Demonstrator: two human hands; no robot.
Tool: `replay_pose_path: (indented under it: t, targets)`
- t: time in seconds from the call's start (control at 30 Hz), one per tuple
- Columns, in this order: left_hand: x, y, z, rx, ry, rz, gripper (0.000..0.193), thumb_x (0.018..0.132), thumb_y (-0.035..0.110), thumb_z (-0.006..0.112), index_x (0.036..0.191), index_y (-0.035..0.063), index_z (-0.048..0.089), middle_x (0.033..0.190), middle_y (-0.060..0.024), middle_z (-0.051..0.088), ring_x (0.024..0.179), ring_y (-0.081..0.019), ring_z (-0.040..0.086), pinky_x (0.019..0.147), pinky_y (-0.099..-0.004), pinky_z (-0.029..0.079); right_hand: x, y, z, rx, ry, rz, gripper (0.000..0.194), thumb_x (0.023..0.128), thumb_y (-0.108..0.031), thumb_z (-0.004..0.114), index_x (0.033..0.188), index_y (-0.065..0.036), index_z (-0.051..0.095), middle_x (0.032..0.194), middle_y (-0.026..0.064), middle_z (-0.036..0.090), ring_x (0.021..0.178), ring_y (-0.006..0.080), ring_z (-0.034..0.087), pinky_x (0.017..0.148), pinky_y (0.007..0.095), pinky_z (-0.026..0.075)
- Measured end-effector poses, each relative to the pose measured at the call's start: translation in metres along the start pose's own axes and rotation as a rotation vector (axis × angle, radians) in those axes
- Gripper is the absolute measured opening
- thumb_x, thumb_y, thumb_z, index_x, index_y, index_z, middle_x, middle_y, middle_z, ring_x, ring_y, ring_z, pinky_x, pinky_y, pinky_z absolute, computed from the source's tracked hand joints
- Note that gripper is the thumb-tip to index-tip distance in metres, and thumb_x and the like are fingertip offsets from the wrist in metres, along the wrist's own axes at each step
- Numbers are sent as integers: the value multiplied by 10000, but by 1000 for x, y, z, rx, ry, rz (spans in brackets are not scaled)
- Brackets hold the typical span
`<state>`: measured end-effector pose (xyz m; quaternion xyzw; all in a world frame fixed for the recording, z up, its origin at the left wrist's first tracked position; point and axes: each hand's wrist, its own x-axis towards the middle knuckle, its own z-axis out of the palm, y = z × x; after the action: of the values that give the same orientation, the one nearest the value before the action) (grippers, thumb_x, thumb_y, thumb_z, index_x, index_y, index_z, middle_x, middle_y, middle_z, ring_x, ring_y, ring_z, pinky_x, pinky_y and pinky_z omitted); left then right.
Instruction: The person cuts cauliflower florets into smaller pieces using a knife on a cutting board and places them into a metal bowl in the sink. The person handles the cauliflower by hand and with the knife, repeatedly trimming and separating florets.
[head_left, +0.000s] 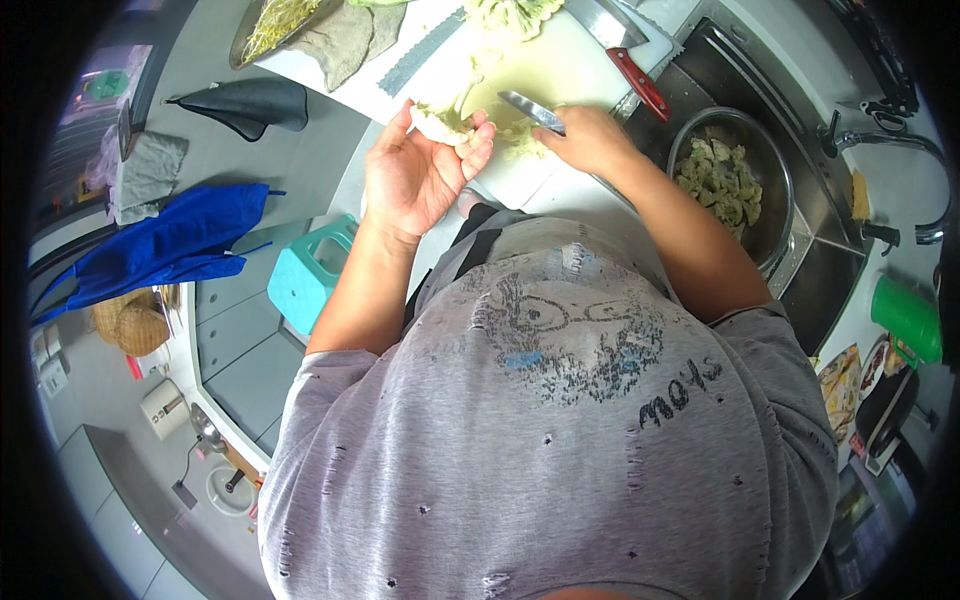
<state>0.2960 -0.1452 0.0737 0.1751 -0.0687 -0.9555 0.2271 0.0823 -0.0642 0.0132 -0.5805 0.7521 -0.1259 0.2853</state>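
Note:
My left hand (420, 176) is palm up and holds a cauliflower floret (444, 124) between thumb and fingertips. In my right hand (592, 139) is a small knife, its blade (529, 109) pointing left over the white cutting board (517, 184). Pale cauliflower scraps (525, 140) lie on the board under the knife. A larger piece of cauliflower (517, 15) sits at the board's far side. Beside it lies a cleaver with a red handle (637, 82). Cut florets (718, 180) fill part of a round metal bowl (789, 180) in the sink at the right.
The steel sink (814, 289) and its faucet (892, 139) are on the right. A tray of bean sprouts (281, 30) and a grey cloth (349, 45) lie at the upper left. A turquoise stool (304, 281) stands left of my body.

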Motion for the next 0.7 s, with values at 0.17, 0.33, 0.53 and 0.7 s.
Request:
replay_pose_path:
  t: [0.17,0.33,0.53,0.7]
  targets:
    - [2,0,6,62,-39,-36,460,977,369,304,1264,42,455,1140,-295,565,848,-348,603,780,-405,503,-6,-11,-18,310,144,-45,430,832,-413,658,903,11,641,802,196,663,744,338,647,688,398,501]
    - [-1,-6,17,145,-54,-67,437,969,365,314,1223,64,503,1087,-247,610,730,-292,571,673,-355,470,-18,-38,-47,468,359,-389,357,830,-335,652,811,16,591,765,211,644,711,367,640,636,413,500]
    - [-9,-14,32,170,30,-17,434,953,382,354,1183,66,542,1024,-202,629,673,-259,528,628,-333,434,-28,-49,-63,221,400,-439,377,832,-316,702,869,44,595,719,212,612,629,339,612,560,358,474]
    - [-7,-12,34,211,-90,-69,434,947,396,368,1171,73,552,990,-176,636,642,-241,508,607,-331,424,-30,-51,-63,244,422,-473,255,843,-269,618,813,-17,589,728,188,635,707,383,623,643,455,493]
